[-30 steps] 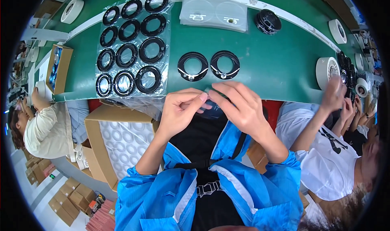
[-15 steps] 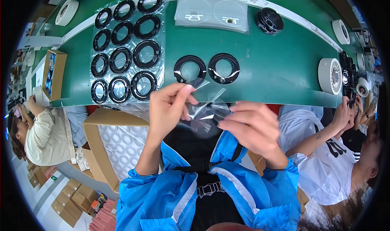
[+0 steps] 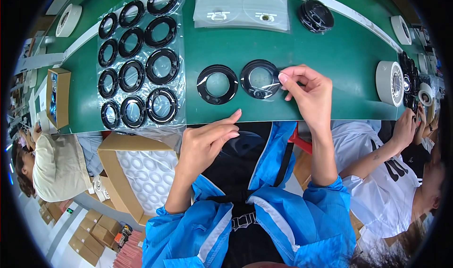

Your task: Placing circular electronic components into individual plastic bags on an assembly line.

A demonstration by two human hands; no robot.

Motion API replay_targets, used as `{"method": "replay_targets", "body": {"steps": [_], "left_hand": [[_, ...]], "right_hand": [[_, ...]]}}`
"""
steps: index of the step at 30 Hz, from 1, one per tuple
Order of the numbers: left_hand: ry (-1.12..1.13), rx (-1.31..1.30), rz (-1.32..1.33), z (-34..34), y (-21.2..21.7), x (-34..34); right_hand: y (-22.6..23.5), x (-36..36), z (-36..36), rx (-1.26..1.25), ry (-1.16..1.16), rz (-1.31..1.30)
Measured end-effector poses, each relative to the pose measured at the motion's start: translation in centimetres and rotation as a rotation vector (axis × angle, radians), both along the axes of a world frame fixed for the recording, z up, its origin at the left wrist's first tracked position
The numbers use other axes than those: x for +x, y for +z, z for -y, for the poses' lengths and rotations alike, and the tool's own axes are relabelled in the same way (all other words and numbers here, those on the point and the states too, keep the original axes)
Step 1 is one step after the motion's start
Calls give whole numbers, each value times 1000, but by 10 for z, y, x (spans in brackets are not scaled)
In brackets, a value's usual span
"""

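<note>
Green worktop point(image 3: 339, 51) with rows of black rings in clear film at far left, right hand point(image 3: 309, 93) reaching forward, grip pinching clear film on the black ring point(image 3: 260, 79) at centre, left hand point(image 3: 205, 143) at the near edge, fingers loosely spread, holding nothing

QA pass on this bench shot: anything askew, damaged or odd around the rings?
Nothing looks damaged or spilled. The right hand pinches clear film that lies crinkled over the right ring; the bare ring beside it lies flat. The left hand hangs at the table edge, holding nothing visible. The bagged rings sit in neat rows.
</note>
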State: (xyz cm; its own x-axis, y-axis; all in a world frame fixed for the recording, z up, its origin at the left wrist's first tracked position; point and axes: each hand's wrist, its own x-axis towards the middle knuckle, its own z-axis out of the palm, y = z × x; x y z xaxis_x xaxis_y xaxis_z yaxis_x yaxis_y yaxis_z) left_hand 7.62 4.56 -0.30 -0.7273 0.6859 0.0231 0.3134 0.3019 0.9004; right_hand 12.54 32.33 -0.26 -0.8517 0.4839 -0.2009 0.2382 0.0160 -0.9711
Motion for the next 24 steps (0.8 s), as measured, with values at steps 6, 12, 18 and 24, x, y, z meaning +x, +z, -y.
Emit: {"method": "replay_targets", "body": {"steps": [6, 12, 18, 24], "left_hand": [[9, -17, 49, 0, 3, 0], [11, -7, 30, 0, 2, 0], [14, -18, 36, -1, 4, 1], [23, -24, 48, -1, 4, 1]], "right_hand": [[2, -7, -6, 15, 78, 0], [-2, -10, -11, 58, 130, -11], [-1, -10, -10, 36, 111, 1], [-1, -9, -11, 37, 122, 7]]}}
